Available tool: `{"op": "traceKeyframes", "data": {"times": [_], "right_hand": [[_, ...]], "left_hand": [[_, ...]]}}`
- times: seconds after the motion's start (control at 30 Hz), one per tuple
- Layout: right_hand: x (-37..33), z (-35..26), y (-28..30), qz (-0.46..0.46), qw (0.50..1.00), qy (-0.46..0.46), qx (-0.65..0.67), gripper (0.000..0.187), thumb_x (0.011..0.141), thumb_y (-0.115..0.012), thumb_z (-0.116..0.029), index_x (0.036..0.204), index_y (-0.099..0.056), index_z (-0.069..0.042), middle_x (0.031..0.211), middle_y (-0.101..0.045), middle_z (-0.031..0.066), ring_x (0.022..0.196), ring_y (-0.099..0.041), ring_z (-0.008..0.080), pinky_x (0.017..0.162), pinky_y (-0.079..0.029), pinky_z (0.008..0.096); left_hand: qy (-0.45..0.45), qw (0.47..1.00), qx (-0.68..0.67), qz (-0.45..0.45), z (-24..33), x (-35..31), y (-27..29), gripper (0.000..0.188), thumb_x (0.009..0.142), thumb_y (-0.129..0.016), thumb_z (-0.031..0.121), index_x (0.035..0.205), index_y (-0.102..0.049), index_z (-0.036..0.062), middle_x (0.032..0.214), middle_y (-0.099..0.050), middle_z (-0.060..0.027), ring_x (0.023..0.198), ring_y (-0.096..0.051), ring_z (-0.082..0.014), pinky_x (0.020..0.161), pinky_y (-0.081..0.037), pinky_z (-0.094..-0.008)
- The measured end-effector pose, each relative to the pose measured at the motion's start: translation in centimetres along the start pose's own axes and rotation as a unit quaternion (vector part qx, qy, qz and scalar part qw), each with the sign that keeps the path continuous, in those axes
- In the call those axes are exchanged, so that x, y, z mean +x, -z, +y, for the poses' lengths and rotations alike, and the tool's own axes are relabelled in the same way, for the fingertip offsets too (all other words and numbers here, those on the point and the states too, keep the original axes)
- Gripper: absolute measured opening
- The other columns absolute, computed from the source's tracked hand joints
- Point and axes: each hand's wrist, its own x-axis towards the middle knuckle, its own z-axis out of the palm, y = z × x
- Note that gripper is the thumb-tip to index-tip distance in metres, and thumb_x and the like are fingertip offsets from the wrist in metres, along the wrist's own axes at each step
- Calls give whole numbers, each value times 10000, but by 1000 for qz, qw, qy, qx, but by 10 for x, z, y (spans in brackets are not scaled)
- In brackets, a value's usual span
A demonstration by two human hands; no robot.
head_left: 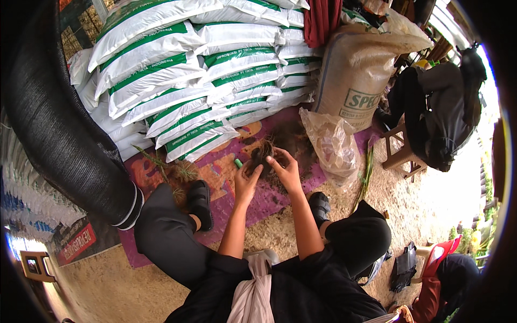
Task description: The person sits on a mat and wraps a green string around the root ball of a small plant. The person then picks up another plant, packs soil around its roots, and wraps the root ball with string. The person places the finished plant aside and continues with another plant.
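Note:
My left hand (pixel 247 182) and my right hand (pixel 285 169) meet in front of me, between my knees. Both have their fingers closed around a dark, stringy clump of roots and soil (pixel 262 152), whose thin strands stick up between them. A small green cylinder (pixel 238 162) shows beside my left fingers; I cannot tell its kind. Beneath the hands lies a purple printed mat (pixel 221 185), strewn with dark crumbs of soil. On its left part rests a heap of brown fibrous roots (pixel 180 175) with green leaves.
Stacked white and green sacks (pixel 177 81) rise ahead. A large woven sack (pixel 353 75) and a clear plastic bag (pixel 334 145) stand to the right, near long green leaves (pixel 367 175). A black roll (pixel 64 102) leans at left. A stool (pixel 401 151) bears black cloth; another person (pixel 444 285) is lower right.

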Motion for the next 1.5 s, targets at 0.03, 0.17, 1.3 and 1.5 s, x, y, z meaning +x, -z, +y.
{"op": "traceKeyframes", "data": {"times": [0.03, 0.17, 1.3, 1.5], "right_hand": [[0, -2, 0, -4, 1000, -6, -14, 383, 768, -669, -167, 1066, -546, 40, 939, -601, 84, 856, -553, 123, 752, -442, 256], [2, -2, 10, -17, 1000, -8, -5, 363, 757, -674, -134, 1057, -553, 30, 935, -601, 76, 854, -551, 116, 741, -443, 241], [8, 16, 33, -89, 952, -210, 206, 275, 862, -493, -82, 1120, -486, 12, 1053, -567, 67, 938, -561, 157, 809, -449, 269], [8, 34, 23, -60, 892, -213, 394, 283, 843, -532, -83, 1114, -503, -5, 934, -590, 17, 750, -572, 107, 599, -449, 225]], "left_hand": [[-2, 1000, 5, 14, 0, 0, 1, 404, 799, -644, 204, 1078, -517, -59, 1012, -566, -107, 931, -534, -146, 775, -423, -238], [30, 999, -16, 32, -2, 1, 1, 407, 797, -646, 225, 1062, -527, -60, 991, -569, -104, 907, -539, -132, 722, -446, -230], [117, 988, -77, 59, 1, 3, 11, 411, 846, -575, 273, 1141, -481, 3, 953, -585, -65, 786, -580, -134, 685, -478, -292], [90, 983, -134, 91, 8, 2, -2, 375, 847, -576, 246, 1105, -506, -16, 749, -542, -8, 678, -554, -96, 610, -493, -282]]}}
